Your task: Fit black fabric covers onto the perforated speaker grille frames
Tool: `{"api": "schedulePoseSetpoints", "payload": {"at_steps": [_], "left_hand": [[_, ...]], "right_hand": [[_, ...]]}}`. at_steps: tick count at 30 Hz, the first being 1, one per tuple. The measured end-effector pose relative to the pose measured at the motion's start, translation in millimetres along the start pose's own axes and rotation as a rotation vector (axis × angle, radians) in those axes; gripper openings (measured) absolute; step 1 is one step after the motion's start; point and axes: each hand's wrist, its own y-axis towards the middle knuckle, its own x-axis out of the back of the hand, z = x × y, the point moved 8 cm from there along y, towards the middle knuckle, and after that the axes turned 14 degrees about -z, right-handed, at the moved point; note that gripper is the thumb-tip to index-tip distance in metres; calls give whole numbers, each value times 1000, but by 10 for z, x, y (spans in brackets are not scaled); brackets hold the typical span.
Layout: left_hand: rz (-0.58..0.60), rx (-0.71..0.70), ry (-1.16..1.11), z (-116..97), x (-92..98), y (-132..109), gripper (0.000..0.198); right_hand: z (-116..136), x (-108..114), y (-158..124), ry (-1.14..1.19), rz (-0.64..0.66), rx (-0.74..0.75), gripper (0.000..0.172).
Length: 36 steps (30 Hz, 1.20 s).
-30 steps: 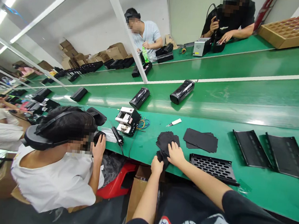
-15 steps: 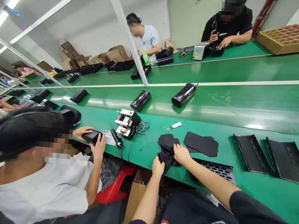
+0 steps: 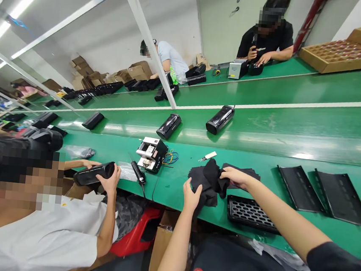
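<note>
Cloth (image 3: 215, 179) up off the pile: black, limp, pinched near its top by the right hand (image 3: 237, 177), fingers closed on a fold. Half a second back, lying flat with that hand pressed down on it; now raised and draped, upper part clear of the green surface (image 3: 292, 163), lower part trailing into the heap of black pieces (image 3: 198, 177) at nine o'clock of it. Left hand (image 3: 191, 195) up as well, moved from the near edge to seven o'clock of the cloth, fingers half curled, thumb out, against the hanging lower part; gripping or only steadying, cannot tell. Seemingly one piece parted from the rest, carried between both hands, the stack left behind underneath. Flat black sheets (image 3: 251, 173) just past the right hand at one o'clock, partly hidden by it. Perforated black panel (image 3: 250, 210) flat at five o'clock of that hand, shown whole again after being half covered by the forearm. Two long black panels (image 3: 299, 187) at three o'clock, side by side, untouched. On to containers: cardboard tray (image 3: 335, 56) far off at one o'clock, divided into cells, small dark-red things in them, too small to name. Cardboard box (image 3: 162, 240) under the surface edge at six o'clock, below the left forearm, contents hidden. Co-worker at eight o'clock, white shirt, both hands on a long black unit (image 3: 94, 173).
</note>
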Motion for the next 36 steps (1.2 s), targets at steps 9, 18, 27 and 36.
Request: {"api": "schedulePoseSetpoints", "payload": {"at_steps": [9, 18, 27, 36], "left_hand": [[675, 355, -759, -680, -442, -599, 36], [406, 85, -933, -1479, 570, -914, 30], [248, -121, -758, -1728, 1108, -1234, 36], [194, -162, -733, -1750, 1217, -1365, 50]], "right_hand": [[340, 113, -668, 678, 374, -196, 14], [588, 491, -1407, 942, 144, -15, 62], [907, 956, -1984, 741, -81, 137, 32], [915, 1067, -2151, 682, -146, 190, 36]]}}
